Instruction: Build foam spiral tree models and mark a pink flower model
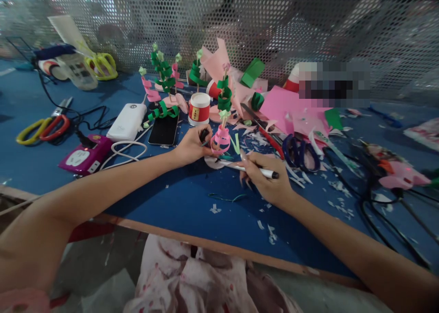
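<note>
In the head view, my left hand (195, 144) has its fingers curled round a small black pen cap (203, 135), at the left side of a pink paper spiral (221, 140) with a pale green star on top. To the right, my right hand (265, 173) grips a white pen (255, 169) with a black end, its tip side pointing left toward a pale paper disc (213, 162). A light green paper strip (237, 143) stands just above my right thumb. Behind the spiral stand a red-and-white glue tub (199, 109) and green paper spirals (224, 95).
On the left are a phone (163, 129), white power bank (126, 121), purple socket block (85, 154) and scissors (43, 130). Blue-handled scissors (301, 153), pink sheets (284, 109) and paper scraps lie right. A perforated metal screen (254, 20) stands behind.
</note>
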### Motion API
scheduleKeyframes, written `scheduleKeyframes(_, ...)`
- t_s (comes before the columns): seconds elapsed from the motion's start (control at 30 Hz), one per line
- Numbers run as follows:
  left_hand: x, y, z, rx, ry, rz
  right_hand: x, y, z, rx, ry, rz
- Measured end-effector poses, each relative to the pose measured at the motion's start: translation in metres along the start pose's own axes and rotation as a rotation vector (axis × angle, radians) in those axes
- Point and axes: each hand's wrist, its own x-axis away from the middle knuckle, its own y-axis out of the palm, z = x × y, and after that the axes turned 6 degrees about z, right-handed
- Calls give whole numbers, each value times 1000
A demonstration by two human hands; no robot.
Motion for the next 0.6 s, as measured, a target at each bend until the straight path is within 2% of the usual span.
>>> scheduleKeyframes(0.07, 0, 0, 0, 11, -3, -7, 1, 0, -1, 22, -15, 34)
scheduleKeyframes(0.2, 0, 1, 0, -25, 4, 22, 2, 0, -5, 10, -74, -59)
scheduleKeyframes(0.3, -1, 1, 0, -26, 3, 18, 2, 1, -7, 29, -67, -9)
scheduleKeyframes(0.43, -2, 1, 0, -36, 1, 17, 2, 1, -6, 39, -91, -52)
scheduleKeyframes(0.53, -2, 1, -1, -24, -9, 25, 3, 1, -6, 50, -69, 5)
scheduleKeyframes(0.6, -2, 1, -2, -29, -6, 25, 3, 1, -6, 43, -67, -23)
